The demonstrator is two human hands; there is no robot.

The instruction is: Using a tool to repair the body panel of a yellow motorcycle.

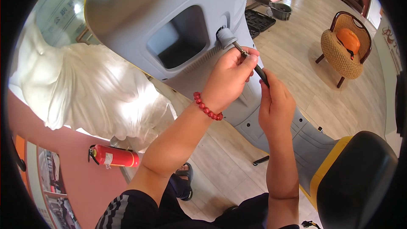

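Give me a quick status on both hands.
Left hand pinching screwdriver shaft at grey scooter panel. Right hand gripping its handle. Nothing blocking.

Scooter panel dead ahead, both my hands up on it.

My left hand sits just left of my right hand, both on the screwdriver at the scooter panel. Seat lower right, fire extinguisher lower left, wicker chair far right with a helmet on it.

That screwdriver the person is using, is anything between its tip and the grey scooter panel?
Nothing visible. The screwdriver runs straight from the right hand, past the left hand that steadies its shaft, to the grey lock fitting on the grey scooter panel.
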